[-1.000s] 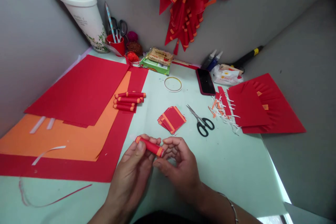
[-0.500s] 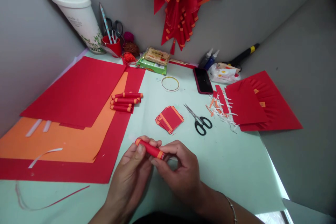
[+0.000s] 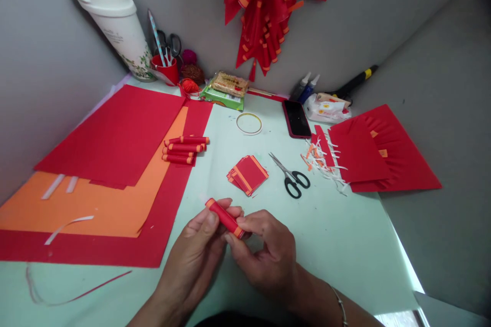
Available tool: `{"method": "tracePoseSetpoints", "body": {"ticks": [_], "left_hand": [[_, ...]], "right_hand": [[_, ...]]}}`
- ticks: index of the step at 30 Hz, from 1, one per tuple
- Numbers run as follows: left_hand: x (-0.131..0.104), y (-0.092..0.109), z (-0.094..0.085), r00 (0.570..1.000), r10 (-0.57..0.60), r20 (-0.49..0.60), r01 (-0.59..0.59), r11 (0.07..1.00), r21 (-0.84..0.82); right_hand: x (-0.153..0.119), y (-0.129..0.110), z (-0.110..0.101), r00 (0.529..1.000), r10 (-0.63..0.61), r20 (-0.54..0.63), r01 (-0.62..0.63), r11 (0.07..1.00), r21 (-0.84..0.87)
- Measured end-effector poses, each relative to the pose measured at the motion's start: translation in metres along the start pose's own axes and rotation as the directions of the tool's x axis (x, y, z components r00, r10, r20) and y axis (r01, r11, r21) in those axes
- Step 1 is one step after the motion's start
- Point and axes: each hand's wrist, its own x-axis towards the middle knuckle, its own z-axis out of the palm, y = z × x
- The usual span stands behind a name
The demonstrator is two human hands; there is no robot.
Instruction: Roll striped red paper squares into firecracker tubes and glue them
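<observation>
A rolled red paper tube point(image 3: 225, 216) with orange bands at both ends lies slantwise between my two hands, above the table's front part. My left hand point(image 3: 195, 245) wraps its fingers round the tube's left part, thumb on top. At the lower right end, the thumb and forefinger of my right hand point(image 3: 268, 250) pinch the tube. Just beyond my hands is a small stack of red paper squares point(image 3: 248, 174) edged with orange strips. Scissors point(image 3: 290, 176) with black handles lie to the right of it. Several finished tubes point(image 3: 186, 149) are piled at the left on red paper.
Large red point(image 3: 111, 135) and orange sheets point(image 3: 126, 209) cover the left side. A tape ring point(image 3: 249, 123), a phone point(image 3: 296, 119) and a white cup point(image 3: 115, 30) stand or lie farther back. Paper scraps point(image 3: 324, 156) and red paper point(image 3: 402, 153) are at right. Red paper firecrackers point(image 3: 264, 15) hang behind.
Both hands have shifted slightly right and down with the tube, which now slopes a little more steeply. The view has moved slightly; the things on the table stay in place.
</observation>
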Motion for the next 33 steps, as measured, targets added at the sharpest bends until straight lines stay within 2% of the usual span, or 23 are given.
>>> {"method": "tracePoseSetpoints", "body": {"ticks": [4, 7, 11, 14, 17, 23, 29, 33], "left_hand": [[0.000, 0.001, 0.001, 1.000, 0.008, -0.021, -0.007, 1.000, 0.008], [0.000, 0.001, 0.002, 0.998, 0.063, -0.011, -0.062, 0.998, 0.020], [0.001, 0.001, 0.002, 0.986, 0.161, -0.036, -0.157, 0.984, 0.084], [0.002, 0.001, -0.002, 0.967, 0.245, -0.073, -0.229, 0.956, 0.183], [0.002, 0.001, -0.005, 0.956, 0.280, -0.089, -0.240, 0.919, 0.313], [-0.003, -0.003, 0.000, 0.949, 0.315, -0.023, -0.254, 0.803, 0.539], [-0.006, -0.009, 0.001, 0.935, 0.351, -0.045, -0.227, 0.691, 0.686], [-0.007, -0.011, -0.002, 0.922, 0.387, 0.018, -0.275, 0.623, 0.732]], "right_hand": [[-0.003, 0.003, 0.003, 0.996, 0.093, 0.006, -0.093, 0.994, 0.059], [-0.004, 0.006, 0.007, 0.985, 0.171, 0.017, -0.171, 0.982, 0.078], [-0.002, 0.008, 0.010, 0.961, 0.266, 0.075, -0.268, 0.963, 0.018], [0.003, 0.005, 0.007, 0.964, 0.249, 0.093, -0.248, 0.968, -0.026], [0.006, 0.000, 0.000, 0.975, 0.210, 0.066, -0.210, 0.978, -0.004], [0.006, -0.008, -0.009, 0.972, 0.175, 0.156, -0.188, 0.979, 0.074], [0.010, -0.005, -0.011, 0.971, 0.178, 0.161, -0.185, 0.982, 0.030], [0.010, -0.005, -0.012, 0.967, 0.213, 0.139, -0.216, 0.976, 0.009]]}}
